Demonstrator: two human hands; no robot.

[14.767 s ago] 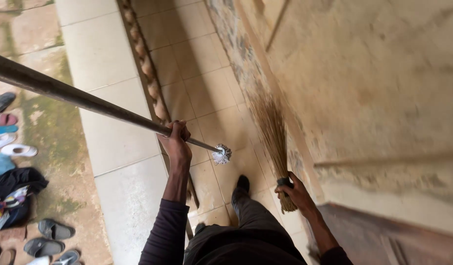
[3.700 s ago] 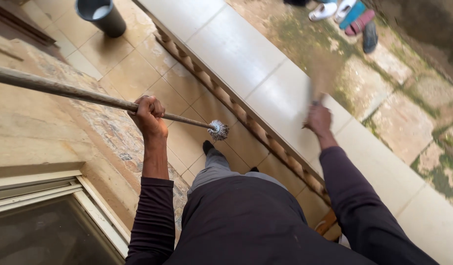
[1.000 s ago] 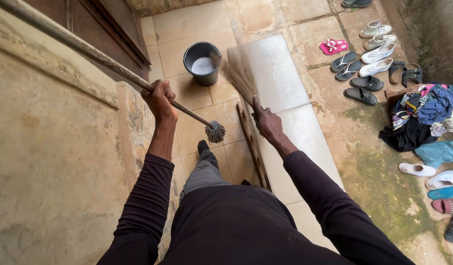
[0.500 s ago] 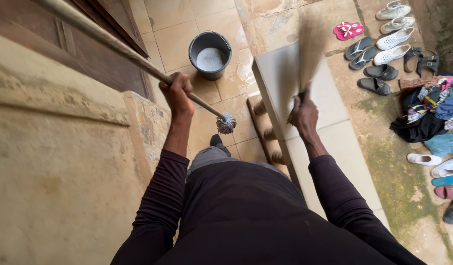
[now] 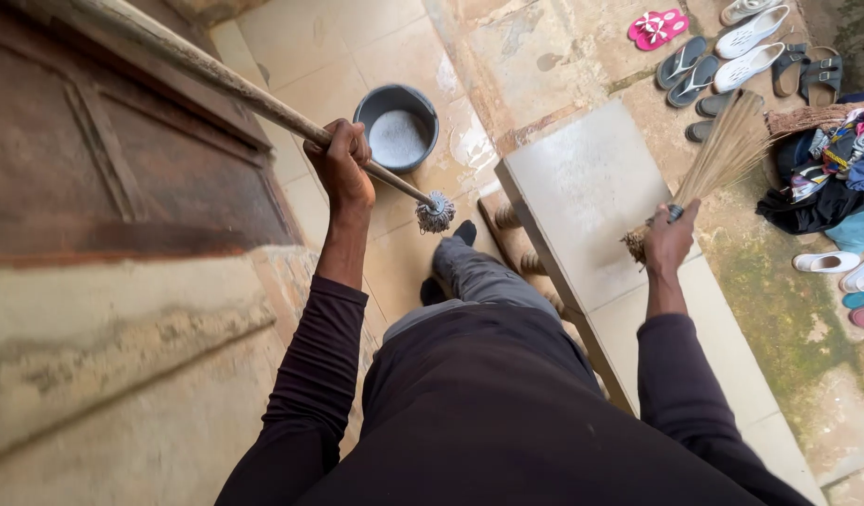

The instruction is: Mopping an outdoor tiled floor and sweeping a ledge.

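My left hand [image 5: 341, 166] grips a long wooden pole [image 5: 205, 69] that slants up to the top left; its lower end carries a small frayed grey tuft [image 5: 435, 212]. My right hand [image 5: 671, 239] holds a bundle broom [image 5: 718, 161] of thin brown straws by its bound end, the bristles fanning up and to the right over the pale tiled ledge [image 5: 591, 187]. My legs in dark trousers stand on the tiled floor below.
A dark round bucket [image 5: 397, 126] with pale contents stands on the beige tiles ahead. A brown wooden door [image 5: 104, 169] and rough wall are at left. Several sandals [image 5: 731, 47] and a heap of clothes [image 5: 839, 169] lie on the mossy ground at right.
The view has turned so the door fills the left side. My right hand has swung the broom out to the right over the ledge. The pole stays in my left hand.
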